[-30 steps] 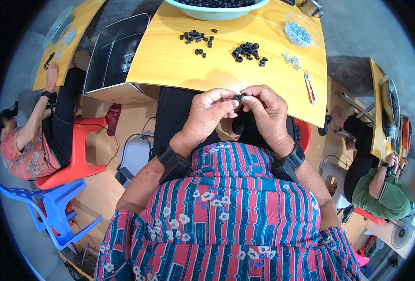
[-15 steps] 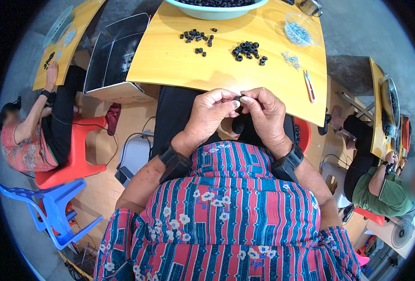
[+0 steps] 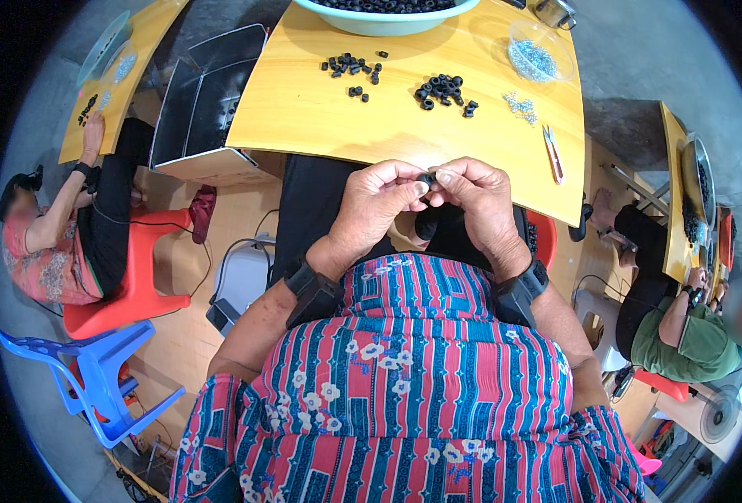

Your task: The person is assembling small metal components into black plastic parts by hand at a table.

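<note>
In front of my body, just off the table's near edge, both hands meet at a small black ring-like part (image 3: 425, 178). My left hand (image 3: 375, 205) pinches it between thumb and fingertips. My right hand (image 3: 481, 205) has thumb and finger pressed together against its right side; anything tiny between them is hidden. Beyond, on the yellow table (image 3: 304, 109), lie a pile of black rings (image 3: 442, 89) and a pile of short black cylinders (image 3: 350, 64). Small shiny clear pieces (image 3: 522, 107) are scattered to the right, near small scissors (image 3: 553, 155) with a reddish handle.
A pale green basin (image 3: 387, 22) of black parts stands at the far edge. A clear bowl (image 3: 540, 52) holds shiny pieces beside a metal cup (image 3: 556, 13). Left are an open box (image 3: 203, 101) and a blue chair (image 3: 103, 381). Other people sit at tables on both sides.
My right thumb and fingertip have shifted slightly and now press against the black part. My left hand stays nearly still with its pinch. The table piles are unchanged.
</note>
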Available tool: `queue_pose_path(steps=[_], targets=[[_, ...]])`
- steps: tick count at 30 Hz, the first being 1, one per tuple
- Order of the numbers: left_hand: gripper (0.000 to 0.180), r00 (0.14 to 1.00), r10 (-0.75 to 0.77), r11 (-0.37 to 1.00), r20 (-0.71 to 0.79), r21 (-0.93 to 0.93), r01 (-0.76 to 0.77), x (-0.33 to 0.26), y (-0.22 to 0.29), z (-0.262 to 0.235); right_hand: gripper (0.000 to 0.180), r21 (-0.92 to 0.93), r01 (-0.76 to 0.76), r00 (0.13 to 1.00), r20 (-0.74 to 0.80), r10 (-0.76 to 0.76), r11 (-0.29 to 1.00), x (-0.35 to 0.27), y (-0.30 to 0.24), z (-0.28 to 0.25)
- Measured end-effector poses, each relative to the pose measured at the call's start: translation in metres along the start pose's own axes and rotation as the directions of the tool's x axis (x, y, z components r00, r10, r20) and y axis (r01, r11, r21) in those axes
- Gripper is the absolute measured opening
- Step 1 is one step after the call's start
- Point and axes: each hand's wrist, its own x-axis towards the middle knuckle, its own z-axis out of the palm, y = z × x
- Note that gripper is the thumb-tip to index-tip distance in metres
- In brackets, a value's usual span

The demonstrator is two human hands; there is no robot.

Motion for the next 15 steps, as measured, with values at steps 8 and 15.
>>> queue_pose_path(steps=[8,15], targets=[[0.018,1.000,0.015,0.999,0.005,0.049,-0.015,-0.001,0.001,0.001,0.008,0.174,-0.166,0.984,0.091,0.152,0.971,0.004,0.003,-0.009],[0.016,0.983,0.182,0.958,-0.009,0.227,-0.175,-0.001,0.004,0.004,0.022,0.231,-0.374,0.912,0.267,0.311,0.898,0.004,0.000,-0.016]])
